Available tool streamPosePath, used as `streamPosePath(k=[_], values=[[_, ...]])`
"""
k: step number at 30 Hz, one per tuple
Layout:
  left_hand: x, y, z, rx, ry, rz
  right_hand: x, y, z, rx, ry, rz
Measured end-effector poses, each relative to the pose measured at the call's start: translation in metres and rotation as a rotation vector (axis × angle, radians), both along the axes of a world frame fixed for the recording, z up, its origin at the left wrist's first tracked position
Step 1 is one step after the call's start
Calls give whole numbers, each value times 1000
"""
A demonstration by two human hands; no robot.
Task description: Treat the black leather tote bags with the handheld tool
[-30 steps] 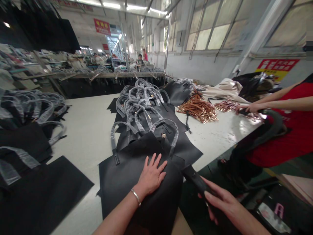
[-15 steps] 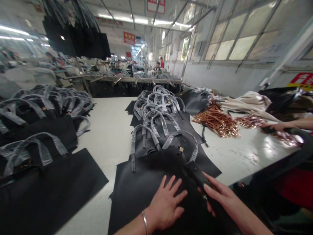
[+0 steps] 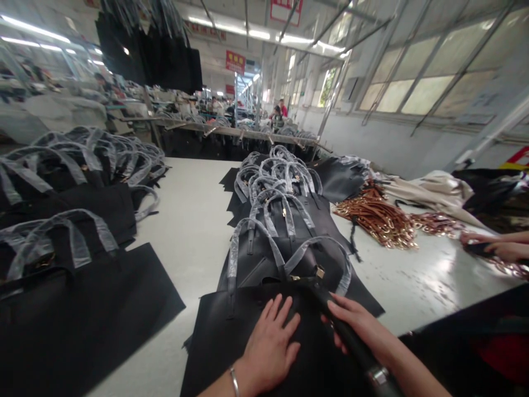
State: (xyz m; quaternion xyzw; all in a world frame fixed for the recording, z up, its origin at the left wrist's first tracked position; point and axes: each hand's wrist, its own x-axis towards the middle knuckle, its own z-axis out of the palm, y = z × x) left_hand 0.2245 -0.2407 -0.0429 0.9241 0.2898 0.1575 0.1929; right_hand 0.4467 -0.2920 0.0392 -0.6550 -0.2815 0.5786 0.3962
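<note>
My left hand point(image 3: 270, 344) lies flat with fingers spread on the front of a black leather bag point(image 3: 225, 342) at the near end of a row of bags. My right hand point(image 3: 357, 325) is closed round a black strap point(image 3: 318, 295) whose tip reaches the bag's gold clasp point(image 3: 319, 271). A metal fitting point(image 3: 378, 376) shows on the strap near my wrist. The bag's handles point(image 3: 248, 242) are wrapped in clear plastic.
More wrapped black bags point(image 3: 276, 187) are stacked in a row behind on the white table point(image 3: 194, 231). Another pile of bags point(image 3: 70, 182) lies at the left. Brown straps with gold hardware point(image 3: 374, 215) lie at the right, where another person's hands point(image 3: 494, 245) work.
My right hand has brought the black strap leftward from the table's edge onto the bag, up to its clasp. My left hand stays flat on the bag. The view has turned left.
</note>
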Motion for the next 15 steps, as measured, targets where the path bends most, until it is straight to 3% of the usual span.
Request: streamPosePath(k=[5,10,15], values=[[0,-3,-3,-9,-10,-15,5,12,2,9,11,11],[0,0,-4,-38,-10,-21,11,11,-9,4,61,12],[-1,-1,1,-42,-30,-7,12,24,3,175,-138,-109]])
